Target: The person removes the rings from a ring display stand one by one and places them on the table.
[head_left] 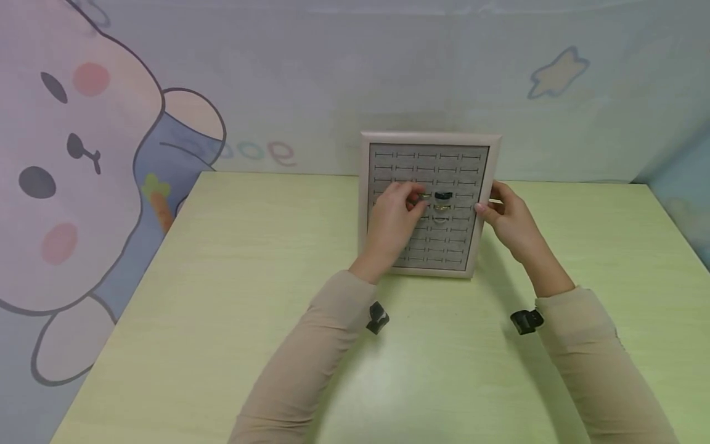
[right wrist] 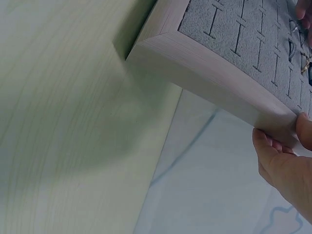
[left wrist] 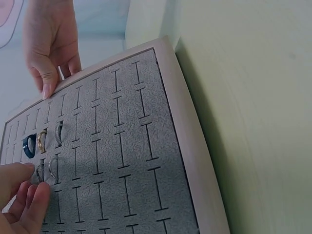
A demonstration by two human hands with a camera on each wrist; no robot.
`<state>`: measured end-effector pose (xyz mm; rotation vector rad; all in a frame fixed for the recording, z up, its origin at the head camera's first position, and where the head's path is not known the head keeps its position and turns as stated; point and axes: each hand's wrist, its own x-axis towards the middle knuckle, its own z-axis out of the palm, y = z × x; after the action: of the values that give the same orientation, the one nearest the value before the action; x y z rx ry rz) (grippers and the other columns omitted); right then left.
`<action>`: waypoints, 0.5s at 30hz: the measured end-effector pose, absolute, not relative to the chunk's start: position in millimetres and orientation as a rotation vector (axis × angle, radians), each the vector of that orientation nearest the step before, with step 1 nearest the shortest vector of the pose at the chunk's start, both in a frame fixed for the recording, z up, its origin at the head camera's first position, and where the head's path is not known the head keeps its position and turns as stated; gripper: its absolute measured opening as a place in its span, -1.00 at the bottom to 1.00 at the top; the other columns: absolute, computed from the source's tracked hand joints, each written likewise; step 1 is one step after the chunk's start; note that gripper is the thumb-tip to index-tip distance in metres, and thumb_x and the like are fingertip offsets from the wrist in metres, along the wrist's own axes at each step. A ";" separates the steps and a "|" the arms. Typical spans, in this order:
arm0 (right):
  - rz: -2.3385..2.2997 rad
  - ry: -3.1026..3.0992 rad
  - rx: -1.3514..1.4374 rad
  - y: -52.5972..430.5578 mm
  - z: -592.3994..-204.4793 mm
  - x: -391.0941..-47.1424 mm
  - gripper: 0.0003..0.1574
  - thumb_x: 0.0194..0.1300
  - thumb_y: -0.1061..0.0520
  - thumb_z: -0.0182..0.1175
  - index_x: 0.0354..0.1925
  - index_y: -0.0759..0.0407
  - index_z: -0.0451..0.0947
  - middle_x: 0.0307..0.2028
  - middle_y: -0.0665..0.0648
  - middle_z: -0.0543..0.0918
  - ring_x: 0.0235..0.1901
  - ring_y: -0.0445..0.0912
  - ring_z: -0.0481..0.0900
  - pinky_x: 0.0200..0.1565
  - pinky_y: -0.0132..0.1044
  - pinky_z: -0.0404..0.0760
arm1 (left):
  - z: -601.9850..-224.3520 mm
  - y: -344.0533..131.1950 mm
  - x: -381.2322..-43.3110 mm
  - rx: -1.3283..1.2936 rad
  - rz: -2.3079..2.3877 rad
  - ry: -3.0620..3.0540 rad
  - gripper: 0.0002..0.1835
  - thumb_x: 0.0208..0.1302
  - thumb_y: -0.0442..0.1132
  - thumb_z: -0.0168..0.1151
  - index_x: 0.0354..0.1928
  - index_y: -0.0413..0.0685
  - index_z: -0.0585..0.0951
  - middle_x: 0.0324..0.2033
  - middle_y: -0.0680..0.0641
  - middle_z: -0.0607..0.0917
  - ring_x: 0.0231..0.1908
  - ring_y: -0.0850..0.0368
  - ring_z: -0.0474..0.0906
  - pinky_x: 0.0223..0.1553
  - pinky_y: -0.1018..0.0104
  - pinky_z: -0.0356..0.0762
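A ring display board (head_left: 438, 246) with grey slotted padding in a pale wooden frame stands tilted on the table. My left hand (head_left: 391, 222) reaches across its front, pinching a slim ring (left wrist: 40, 171) at a slot between thumb and fingertips. Beside that sit a dark blue ring (left wrist: 29, 146), a gold ring (left wrist: 42, 141) and two silver rings, one above (left wrist: 58, 134) and one lower (left wrist: 53, 168). My right hand (head_left: 513, 222) grips the frame's right side, thumb on the front edge and fingers behind it, as the right wrist view also shows.
The pale green wood-grain table (head_left: 233, 296) extends around the board. Behind it hangs a cartoon-printed backdrop (head_left: 310, 80). A black wrist device (head_left: 378, 317) hangs by the left cuff, another (head_left: 527, 321) by the right.
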<state>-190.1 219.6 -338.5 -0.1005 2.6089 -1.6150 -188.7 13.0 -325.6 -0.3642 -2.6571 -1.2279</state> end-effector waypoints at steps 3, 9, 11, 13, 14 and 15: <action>-1.616 2.607 -0.098 220.2 -338.4 -189.6 -0.28 0.50 0.14 -0.11 0.48 0.25 -0.12 0.33 0.37 0.21 0.30 0.22 0.28 0.27 0.07 0.31 | -326.5 14.0 -188.8 -0.362 -1.178 -2.664 -0.78 0.30 -0.21 0.22 -0.04 -0.08 0.63 -0.20 -0.03 0.65 -0.22 0.18 0.56 -0.21 0.48 0.53; -1.610 2.612 -0.108 219.5 -337.6 -188.2 -0.28 0.50 0.13 -0.11 0.48 0.26 -0.11 0.32 0.38 0.22 0.30 0.22 0.28 0.26 0.06 0.32 | -326.3 13.4 -188.8 -0.379 -1.102 -2.669 -0.82 0.32 -0.18 0.19 -0.11 -0.06 0.63 -0.22 -0.01 0.63 -0.23 0.19 0.55 -0.20 0.43 0.53; -1.607 2.616 -0.111 219.2 -337.6 -188.3 -0.28 0.50 0.13 -0.11 0.47 0.26 -0.10 0.31 0.38 0.23 0.30 0.21 0.29 0.25 0.05 0.33 | -326.1 13.1 -188.6 -0.385 -1.087 -2.671 -0.83 0.32 -0.16 0.18 -0.14 -0.05 0.64 -0.23 -0.01 0.62 -0.24 0.19 0.54 -0.21 0.42 0.52; -1.605 2.618 -0.112 219.0 -337.5 -188.3 -0.29 0.50 0.12 -0.11 0.47 0.26 -0.09 0.31 0.37 0.23 0.30 0.21 0.29 0.24 0.03 0.33 | -326.1 12.7 -188.2 -0.393 -1.085 -2.672 -0.83 0.32 -0.14 0.17 -0.17 -0.04 0.64 -0.23 -0.01 0.60 -0.25 0.18 0.54 -0.22 0.41 0.52; -1.604 2.619 -0.113 218.8 -337.4 -188.2 -0.29 0.50 0.12 -0.11 0.47 0.26 -0.09 0.31 0.37 0.23 0.29 0.20 0.29 0.23 0.03 0.34 | -326.0 12.5 -187.8 -0.395 -1.085 -2.673 -0.83 0.32 -0.13 0.17 -0.18 -0.04 0.64 -0.23 -0.01 0.60 -0.25 0.18 0.54 -0.22 0.40 0.52; -1.603 2.620 -0.115 218.7 -337.4 -188.2 -0.29 0.50 0.12 -0.11 0.47 0.26 -0.08 0.30 0.37 0.23 0.29 0.20 0.29 0.23 0.02 0.34 | -325.9 12.2 -187.4 -0.396 -1.087 -2.674 -0.83 0.32 -0.13 0.17 -0.19 -0.04 0.64 -0.23 -0.02 0.59 -0.24 0.18 0.54 -0.21 0.40 0.52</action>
<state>-188.2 218.7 -337.4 -0.1145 2.6202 -1.6033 -187.4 12.2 -325.9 -0.3964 -2.6743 -1.0873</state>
